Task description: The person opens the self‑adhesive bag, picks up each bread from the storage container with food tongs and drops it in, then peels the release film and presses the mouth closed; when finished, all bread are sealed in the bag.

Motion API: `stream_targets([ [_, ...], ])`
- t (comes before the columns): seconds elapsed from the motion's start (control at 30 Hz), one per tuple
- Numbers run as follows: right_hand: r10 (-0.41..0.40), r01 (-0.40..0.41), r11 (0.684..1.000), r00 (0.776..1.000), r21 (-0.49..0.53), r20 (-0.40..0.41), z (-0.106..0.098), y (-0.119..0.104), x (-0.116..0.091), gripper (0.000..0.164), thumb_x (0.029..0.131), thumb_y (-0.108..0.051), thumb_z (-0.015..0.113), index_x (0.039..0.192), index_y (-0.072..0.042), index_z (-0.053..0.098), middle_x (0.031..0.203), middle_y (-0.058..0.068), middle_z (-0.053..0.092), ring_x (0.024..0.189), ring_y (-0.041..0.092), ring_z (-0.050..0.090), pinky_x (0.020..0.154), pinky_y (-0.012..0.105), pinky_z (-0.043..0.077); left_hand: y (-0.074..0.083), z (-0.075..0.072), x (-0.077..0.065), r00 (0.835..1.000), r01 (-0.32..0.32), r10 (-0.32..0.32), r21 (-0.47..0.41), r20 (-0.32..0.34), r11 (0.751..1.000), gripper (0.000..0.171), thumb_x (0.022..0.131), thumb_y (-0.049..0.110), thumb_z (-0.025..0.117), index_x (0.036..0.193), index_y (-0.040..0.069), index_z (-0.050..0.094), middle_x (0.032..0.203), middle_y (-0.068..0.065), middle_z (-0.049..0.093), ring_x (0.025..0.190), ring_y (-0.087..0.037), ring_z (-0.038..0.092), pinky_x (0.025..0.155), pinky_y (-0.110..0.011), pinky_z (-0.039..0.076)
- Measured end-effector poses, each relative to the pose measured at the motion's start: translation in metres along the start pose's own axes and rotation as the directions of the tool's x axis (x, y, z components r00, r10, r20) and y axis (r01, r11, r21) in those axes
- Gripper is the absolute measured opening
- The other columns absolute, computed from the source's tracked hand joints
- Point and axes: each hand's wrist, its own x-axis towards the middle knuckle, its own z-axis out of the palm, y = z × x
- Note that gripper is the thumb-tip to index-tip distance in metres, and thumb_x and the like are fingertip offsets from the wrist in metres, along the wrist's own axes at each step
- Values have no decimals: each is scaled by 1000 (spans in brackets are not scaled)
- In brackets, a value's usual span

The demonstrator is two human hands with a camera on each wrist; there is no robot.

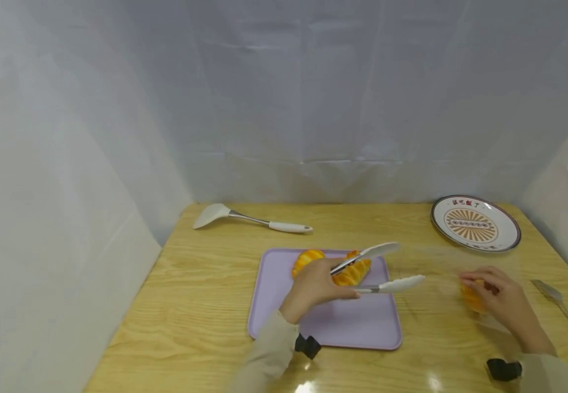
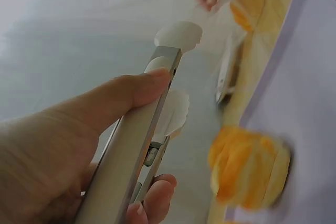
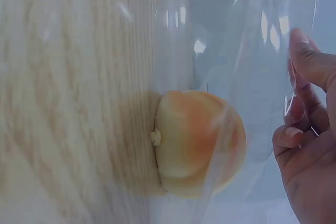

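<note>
My left hand [image 1: 315,285] grips a pair of tongs [image 2: 118,166] with white tips, over a lilac tray [image 1: 328,333]. The two tips [image 1: 402,284] stand apart, pointing right. On the tray's far side lie a yellow-orange bread roll [image 1: 306,258] and a croissant-like piece [image 1: 354,274], partly covered by the hand and tongs. Further right, my right hand [image 1: 500,297] pinches the edge of a clear plastic bag [image 3: 265,40]. A round bun [image 3: 197,145] rests on the table and shows through the plastic, seemingly inside the bag.
A white spatula-like turner [image 1: 251,219] lies at the back left. At the back right is a white patterned plate [image 1: 502,224]. A fork-like utensil with a green handle [image 1: 566,311] lies near the table's right edge. White sheeting [image 1: 313,109] surrounds the wooden table [image 1: 175,305].
</note>
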Motion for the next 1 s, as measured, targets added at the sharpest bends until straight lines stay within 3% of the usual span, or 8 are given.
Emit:
stream_targets([
  [0.23,14,-13,999,1000,43,-18,3,3,-1,19,80,14,69,91,-1,74,96,-30,57,66,-5,39,56,14,32,-51,-44,-38,991,93,-92,-1,-95,996,78,65,49,87,130,14,63,116,-9,70,98,-25,64,81,-43,50],
  [0.3,33,-33,998,999,45,-20,3,1,-1,18,81,14,68,93,1,74,95,-30,57,66,-4,39,56,14,32,-68,-53,-49,982,135,-135,-11,-130,991,79,64,48,87,131,13,63,124,-10,68,108,-29,64,88,-47,50],
  [0.5,80,-79,996,997,48,-22,2,-4,0,19,79,17,67,95,6,72,95,-29,59,67,-4,40,56,14,33,-108,-71,-81,950,257,-254,-6,-183,966,83,63,46,88,133,10,61,129,-16,64,114,-35,62,93,-52,49],
  [0.73,97,-95,994,995,62,-31,2,-1,-3,20,79,18,67,94,7,72,94,-29,59,67,-4,41,56,13,34,-122,-73,-98,940,304,-296,28,-168,952,81,64,46,87,131,9,62,125,-18,66,102,-30,64,87,-51,52],
  [0.83,106,-104,993,994,60,-30,3,0,-3,19,79,17,68,95,6,72,94,-30,59,67,-4,41,56,13,33,-123,-68,-99,939,311,-305,12,-156,950,78,65,45,87,130,9,63,125,-18,66,101,-28,64,85,-50,52],
  [1.0,130,-129,990,991,62,-21,4,-2,-3,17,81,16,67,95,7,71,93,-30,59,67,-4,41,56,13,34,-125,-60,-97,933,325,-322,-8,-160,946,74,65,44,86,128,12,65,119,-14,69,86,-19,61,71,-37,50],
])
